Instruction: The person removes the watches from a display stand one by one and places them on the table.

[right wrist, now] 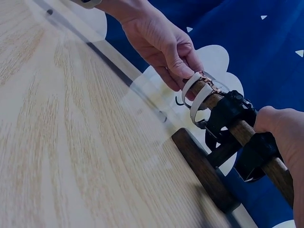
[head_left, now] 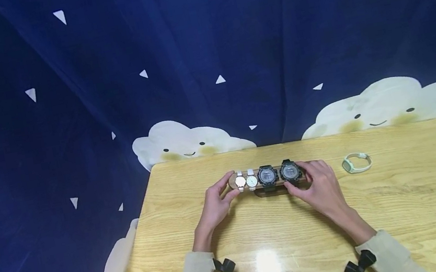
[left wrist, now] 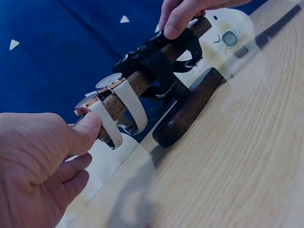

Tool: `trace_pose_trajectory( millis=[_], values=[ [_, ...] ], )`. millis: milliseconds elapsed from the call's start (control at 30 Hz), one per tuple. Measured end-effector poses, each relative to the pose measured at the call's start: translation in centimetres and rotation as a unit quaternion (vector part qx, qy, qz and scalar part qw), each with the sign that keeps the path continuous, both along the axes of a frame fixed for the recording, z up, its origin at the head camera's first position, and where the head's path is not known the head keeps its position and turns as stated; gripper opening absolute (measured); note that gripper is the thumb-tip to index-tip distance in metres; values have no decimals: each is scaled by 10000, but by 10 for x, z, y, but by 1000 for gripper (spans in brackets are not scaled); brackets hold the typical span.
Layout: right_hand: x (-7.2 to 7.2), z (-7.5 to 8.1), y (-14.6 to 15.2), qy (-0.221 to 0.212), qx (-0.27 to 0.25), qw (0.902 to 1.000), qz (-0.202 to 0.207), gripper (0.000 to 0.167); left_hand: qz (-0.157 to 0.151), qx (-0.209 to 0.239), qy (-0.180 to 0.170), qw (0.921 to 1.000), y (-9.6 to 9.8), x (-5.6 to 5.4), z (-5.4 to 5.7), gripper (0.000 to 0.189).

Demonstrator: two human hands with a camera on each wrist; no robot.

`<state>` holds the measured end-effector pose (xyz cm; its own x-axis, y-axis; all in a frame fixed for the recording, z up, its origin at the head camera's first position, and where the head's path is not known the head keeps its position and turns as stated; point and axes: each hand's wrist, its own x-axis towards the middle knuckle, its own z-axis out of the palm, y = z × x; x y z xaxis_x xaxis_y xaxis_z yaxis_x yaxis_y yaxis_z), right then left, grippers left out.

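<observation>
A dark wooden watch stand (left wrist: pixel 190 111) with a crossbar and a flat base stands on the table. Two white-strapped watches, the outer watch (head_left: pixel 240 181) and the inner watch (head_left: pixel 252 181), sit side by side at the bar's left end. Further right are a black digital watch (head_left: pixel 267 175) and a second black digital watch (head_left: pixel 290 171). My left hand (head_left: pixel 215 207) pinches the outer white-strapped watch at the bar's end, thumb against its strap. Thumb and index finger of my right hand (head_left: pixel 321 188) grip the rightmost black watch from its near and far sides.
A pale green watch (head_left: pixel 359 169) lies on the wooden table (head_left: pixel 430 196), right of the right hand. Behind the table hangs a dark blue curtain (head_left: pixel 192 38) with white triangles and clouds. Small black cameras are strapped at both sleeves.
</observation>
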<state>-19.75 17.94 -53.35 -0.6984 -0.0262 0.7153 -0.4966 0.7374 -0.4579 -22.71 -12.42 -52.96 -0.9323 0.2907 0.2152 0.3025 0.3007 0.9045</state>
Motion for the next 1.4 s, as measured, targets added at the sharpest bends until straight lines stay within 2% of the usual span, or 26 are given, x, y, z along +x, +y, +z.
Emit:
trace_pose_trajectory(
  millis=[600, 1400],
  values=[
    [1, 0, 13, -51, 44, 9999, -120, 59, -3, 142, -186, 9997, 0, 0, 0, 58],
    [3, 2, 24, -178, 56, 9997, -169, 61, -34, 22, -238, 9997, 0, 1, 1, 59]
  ],
)
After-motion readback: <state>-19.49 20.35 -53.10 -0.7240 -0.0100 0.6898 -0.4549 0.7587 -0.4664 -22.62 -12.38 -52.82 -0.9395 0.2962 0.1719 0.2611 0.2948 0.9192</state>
